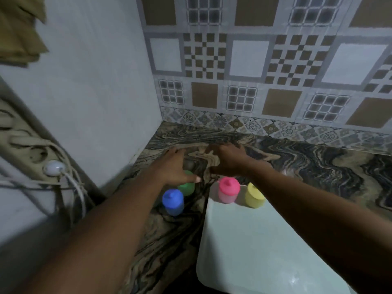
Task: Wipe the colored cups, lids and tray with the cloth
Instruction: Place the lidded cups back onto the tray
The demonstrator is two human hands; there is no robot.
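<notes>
A pale tray (244, 247) lies on the marbled counter at the lower right. A pink lidded cup (228, 190) and a yellow lidded cup (254, 196) stand at its far edge. Left of the tray, on the counter, stand a blue lidded cup (172, 201) and a green cup (187, 185), the green one partly hidden under my left hand (176, 166). Both hands reach forward over the counter with fingers spread and hold nothing. My right hand (228, 158) hovers beyond the pink cup. No cloth shows.
The marbled counter (307, 166) ends at a patterned tile wall behind and a plain white wall (95, 92) on the left. A white cable and round plug (54, 167) hang at the far left. Brownish fabric (19, 28) hangs at the top left.
</notes>
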